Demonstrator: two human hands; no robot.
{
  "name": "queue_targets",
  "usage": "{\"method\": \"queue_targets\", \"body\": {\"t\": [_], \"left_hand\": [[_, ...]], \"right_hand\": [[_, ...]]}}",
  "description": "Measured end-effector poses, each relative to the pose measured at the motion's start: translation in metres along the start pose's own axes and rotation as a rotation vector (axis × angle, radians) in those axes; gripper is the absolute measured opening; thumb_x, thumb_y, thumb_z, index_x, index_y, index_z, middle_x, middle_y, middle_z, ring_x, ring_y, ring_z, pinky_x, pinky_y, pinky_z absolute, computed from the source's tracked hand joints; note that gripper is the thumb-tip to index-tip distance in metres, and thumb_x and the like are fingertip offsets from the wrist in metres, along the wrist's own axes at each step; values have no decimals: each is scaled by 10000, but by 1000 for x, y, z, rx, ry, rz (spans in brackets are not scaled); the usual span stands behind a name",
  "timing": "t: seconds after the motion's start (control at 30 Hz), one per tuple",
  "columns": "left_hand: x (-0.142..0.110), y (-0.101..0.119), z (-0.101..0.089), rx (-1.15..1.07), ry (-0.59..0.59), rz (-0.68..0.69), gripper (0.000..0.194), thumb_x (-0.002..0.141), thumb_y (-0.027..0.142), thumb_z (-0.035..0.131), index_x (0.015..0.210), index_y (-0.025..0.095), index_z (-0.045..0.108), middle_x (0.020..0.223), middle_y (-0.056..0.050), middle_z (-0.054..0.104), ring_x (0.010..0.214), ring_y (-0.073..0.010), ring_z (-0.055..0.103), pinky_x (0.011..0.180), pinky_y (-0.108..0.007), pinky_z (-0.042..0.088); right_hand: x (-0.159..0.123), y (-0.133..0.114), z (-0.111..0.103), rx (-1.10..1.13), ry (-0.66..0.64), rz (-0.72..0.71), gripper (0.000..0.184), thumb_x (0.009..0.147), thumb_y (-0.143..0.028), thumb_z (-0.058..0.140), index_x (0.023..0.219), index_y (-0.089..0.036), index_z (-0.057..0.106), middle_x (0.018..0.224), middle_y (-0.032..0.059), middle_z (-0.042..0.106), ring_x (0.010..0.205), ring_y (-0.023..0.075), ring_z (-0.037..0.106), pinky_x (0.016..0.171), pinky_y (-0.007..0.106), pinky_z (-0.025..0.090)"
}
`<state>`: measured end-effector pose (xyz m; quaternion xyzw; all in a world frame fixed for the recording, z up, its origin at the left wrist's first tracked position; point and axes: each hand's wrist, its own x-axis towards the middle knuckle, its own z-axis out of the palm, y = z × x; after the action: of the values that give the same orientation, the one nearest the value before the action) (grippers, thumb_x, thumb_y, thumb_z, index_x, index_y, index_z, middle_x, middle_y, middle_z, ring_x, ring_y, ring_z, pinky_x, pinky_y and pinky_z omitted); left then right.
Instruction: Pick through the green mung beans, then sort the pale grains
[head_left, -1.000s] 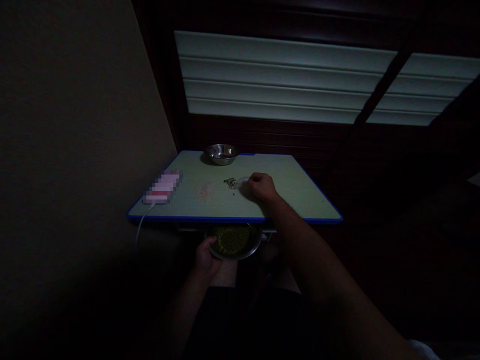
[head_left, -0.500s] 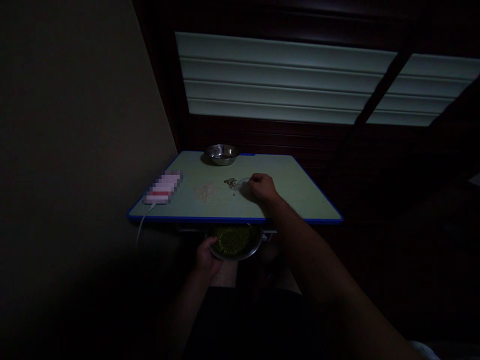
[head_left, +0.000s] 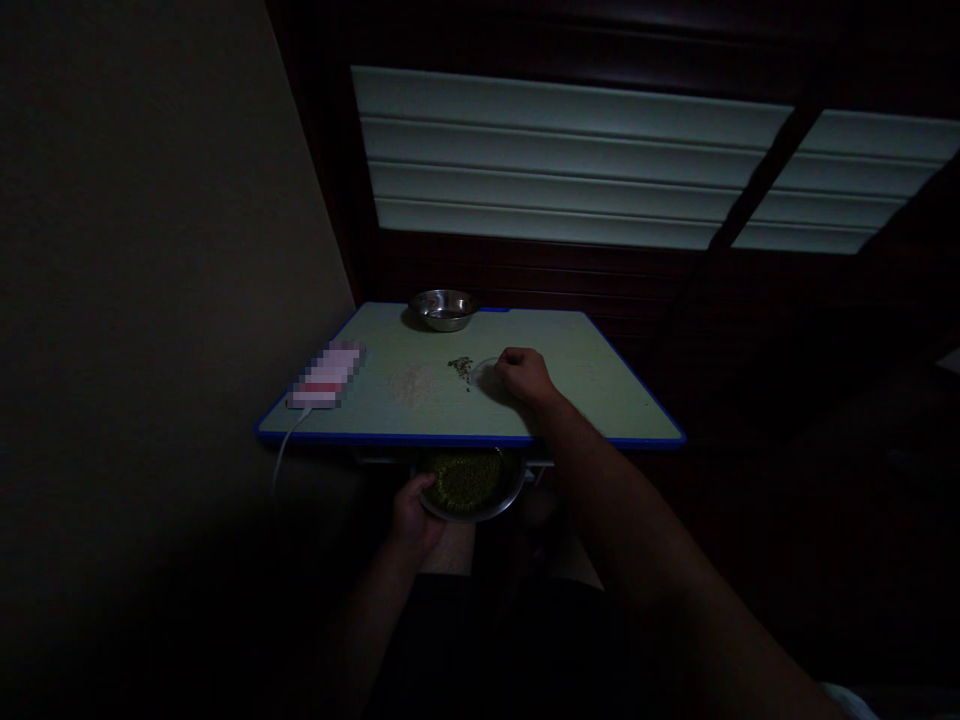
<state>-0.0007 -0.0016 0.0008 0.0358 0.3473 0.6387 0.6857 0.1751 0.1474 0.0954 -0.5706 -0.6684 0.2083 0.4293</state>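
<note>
My left hand (head_left: 417,515) grips the left rim of a metal bowl (head_left: 487,514), thumb over the edge. The bowl sits below the near table edge and holds small green beans (head_left: 466,478), which look like mung beans. Over the table, my right hand (head_left: 525,374) is closed on a translucent thin-edged thing (head_left: 482,366), whose kind is too dim to tell. Its far end lies beside a small heap of dark mixed seeds (head_left: 460,367). Left of that heap, pale grains (head_left: 412,385), perhaps rice, are spread on the tabletop.
The pale green table (head_left: 600,395) has a blue rim. A shiny steel bowl (head_left: 444,311) stands at its far edge. A blurred-out phone-like device (head_left: 328,375) lies at the left, its white cable (head_left: 280,455) hanging over the near edge. A wall (head_left: 172,250) borders the left side.
</note>
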Motion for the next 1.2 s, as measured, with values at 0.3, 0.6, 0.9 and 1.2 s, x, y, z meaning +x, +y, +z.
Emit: {"method": "queue_targets", "body": {"t": [0.3,0.6,0.9,1.2], "left_hand": [[-3,1,4,14,23,-2,368,638,110,555,966,122,721,778,-100,747,876,-305,703,875,-487,534],[-1,0,1,-4,26,-6,339,630,111,565,929,102,723,775,-107,746,877,-295,703,871,-458,536],[-3,0,5,1,34,-13,287,636,114,554,868,128,722,759,-88,746,875,-292,703,876,-468,534],[-3,0,4,17,28,-2,293,636,110,554,875,100,723,781,-115,747,854,-289,705,877,-461,533]], "right_hand": [[-1,-1,-1,-48,-4,-6,151,648,-266,516,630,-168,629,580,-16,545,613,132,508,585,246,360],[-1,0,0,10,-42,-33,167,646,-283,507,630,-159,617,574,-21,539,600,123,494,569,240,347],[-1,1,1,41,-100,-61,203,651,-320,524,668,-150,634,599,-13,564,598,119,485,570,239,350],[-6,-8,-2,36,-193,-49,182,652,-310,538,644,-147,619,573,-13,538,558,106,453,550,243,333]]}}
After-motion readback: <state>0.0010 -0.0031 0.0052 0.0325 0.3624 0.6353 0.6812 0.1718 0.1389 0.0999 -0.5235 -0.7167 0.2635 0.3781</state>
